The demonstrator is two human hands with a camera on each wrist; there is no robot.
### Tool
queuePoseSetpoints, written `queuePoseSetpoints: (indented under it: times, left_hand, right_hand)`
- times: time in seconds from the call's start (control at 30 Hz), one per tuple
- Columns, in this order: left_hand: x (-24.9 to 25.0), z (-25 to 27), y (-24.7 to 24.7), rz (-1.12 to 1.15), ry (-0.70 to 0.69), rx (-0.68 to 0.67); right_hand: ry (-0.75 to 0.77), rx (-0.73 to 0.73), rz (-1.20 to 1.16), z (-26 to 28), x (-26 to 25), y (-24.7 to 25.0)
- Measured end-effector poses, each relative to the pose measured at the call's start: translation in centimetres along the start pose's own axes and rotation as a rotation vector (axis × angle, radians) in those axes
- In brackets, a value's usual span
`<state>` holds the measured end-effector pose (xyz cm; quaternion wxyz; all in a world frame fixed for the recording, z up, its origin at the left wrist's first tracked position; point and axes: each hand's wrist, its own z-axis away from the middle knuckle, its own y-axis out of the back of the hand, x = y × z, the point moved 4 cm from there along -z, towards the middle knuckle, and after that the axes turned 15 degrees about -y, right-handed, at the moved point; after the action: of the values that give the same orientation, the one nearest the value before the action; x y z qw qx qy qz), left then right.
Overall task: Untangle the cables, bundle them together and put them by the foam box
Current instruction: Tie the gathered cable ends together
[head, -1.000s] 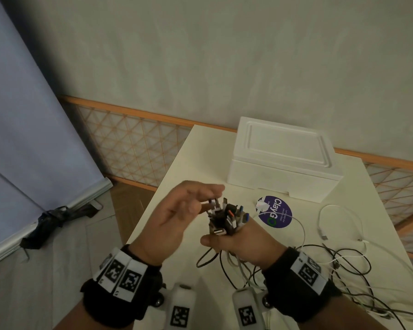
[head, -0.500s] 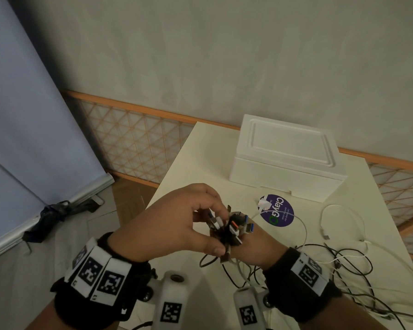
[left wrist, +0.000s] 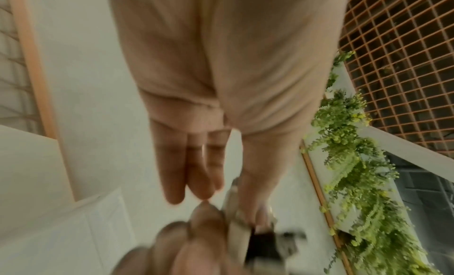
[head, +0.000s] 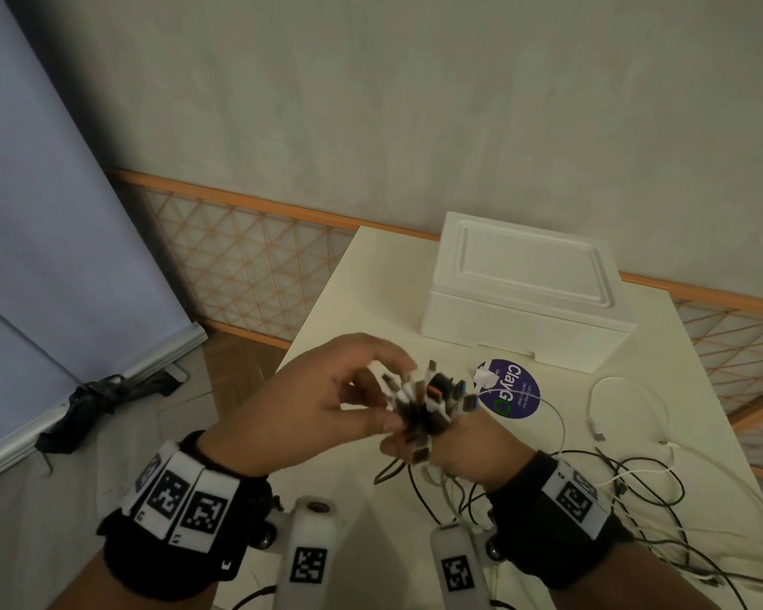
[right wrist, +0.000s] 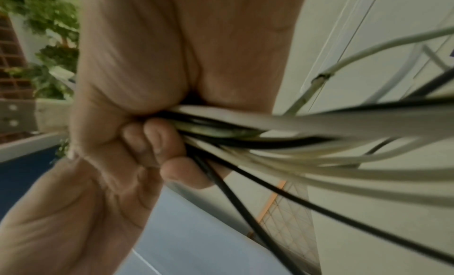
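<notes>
My right hand (head: 450, 438) grips a bunch of black and white cables (head: 432, 400) just below their plugs, which fan out above the fist. The right wrist view shows its fingers (right wrist: 152, 143) curled round the cable bunch (right wrist: 282, 127). My left hand (head: 393, 391) hovers over the plug ends with fingers nearly straight. Its thumb (left wrist: 258, 191) lies against a white plug (left wrist: 237, 226). The white foam box (head: 525, 297) stands shut at the back of the table, beyond the hands. The cables' loose lengths (head: 635, 482) trail in loops over the table to the right.
A round purple sticker (head: 514, 391) lies on the cream table (head: 371, 301) between the hands and the box. The table's left edge drops to the floor, where a grey screen (head: 62, 213) leans. A lattice partition runs behind the table.
My left hand first closed over the plug ends, and now its fingers have lifted and spread slightly. My right hand has kept its grip on the bunch in about the same place.
</notes>
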<state>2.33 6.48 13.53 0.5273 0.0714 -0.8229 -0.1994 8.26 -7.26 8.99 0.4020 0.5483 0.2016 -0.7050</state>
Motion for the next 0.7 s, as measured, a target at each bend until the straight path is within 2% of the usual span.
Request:
queuePoseSetpoints:
  times: [0.2, 0.27, 0.4, 0.53, 0.63, 0.7]
  left_hand:
    - [-0.5, 0.2, -1.1, 0.063, 0.032, 0.397]
    - [-1.0, 0.3, -1.2, 0.083, 0.099, 0.445]
    - [-1.7, 0.4, -1.6, 0.116, 0.214, 0.531]
    - [-1.7, 0.0, -1.6, 0.144, 0.222, 0.607]
    - [-2.2, -0.2, -1.4, 0.257, 0.221, 0.612]
    - [-2.7, -0.3, -0.9, 0.34, 0.217, 0.664]
  right_hand:
    - [0.083, 0.111, 0.059, -0.1, -1.9, 0.2]
    - [0.117, 0.159, 0.095, -0.4, -2.0, 0.3]
    - [0.102, 0.247, -0.002, -1.4, -1.1, 0.5]
    - [0.052, 0.328, -0.019, -2.1, -0.5, 0.5]
    - [0.057, 0.314, 0.066, -2.5, -0.6, 0.3]
    - [0.059, 0.299, 0.076, -2.5, -0.5, 0.3]
